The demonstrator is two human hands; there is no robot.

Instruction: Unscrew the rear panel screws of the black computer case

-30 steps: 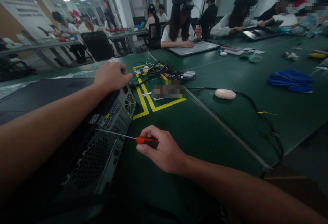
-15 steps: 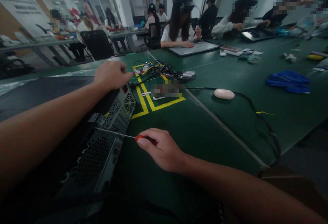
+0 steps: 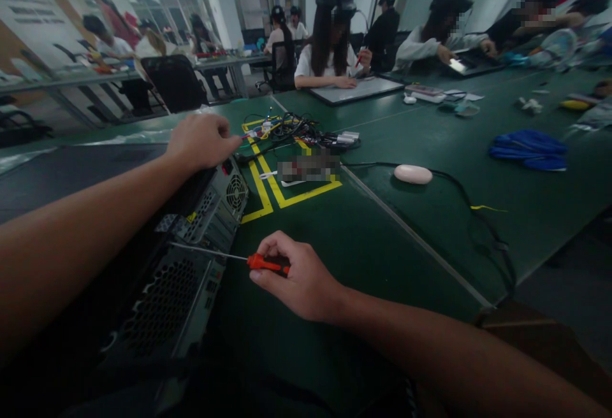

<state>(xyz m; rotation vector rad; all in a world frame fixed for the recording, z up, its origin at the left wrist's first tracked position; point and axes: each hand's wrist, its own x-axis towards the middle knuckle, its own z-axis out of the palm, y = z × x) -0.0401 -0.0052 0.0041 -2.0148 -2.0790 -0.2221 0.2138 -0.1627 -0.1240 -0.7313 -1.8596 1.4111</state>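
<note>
My right hand [image 3: 300, 278] is closed around the red and black handle of a screwdriver [image 3: 262, 264]. Its long metal shaft reaches left to the back panel of a dark computer case [image 3: 165, 290]; I cannot make out exactly what the tip touches. The case lies at the left, with a honeycomb vent and a round fan grille [image 3: 236, 192] on its back. My left hand [image 3: 201, 141] is over the far top corner of the case, thumb and fingers curled together. What they hold, if anything, is hidden.
A tangle of cables [image 3: 296, 128] lies beyond the case, near yellow tape [image 3: 306, 198]. To the right are a pale pink oval object [image 3: 413, 174], a black cable [image 3: 497, 239] and a blue bundle [image 3: 528, 149]. Co-workers sit across the green table [image 3: 382, 239].
The right hand's grip has shifted: the index finger is raised and more of the screwdriver's red handle shows. The left hand stays at the case's corner. The view has shifted slightly.
</note>
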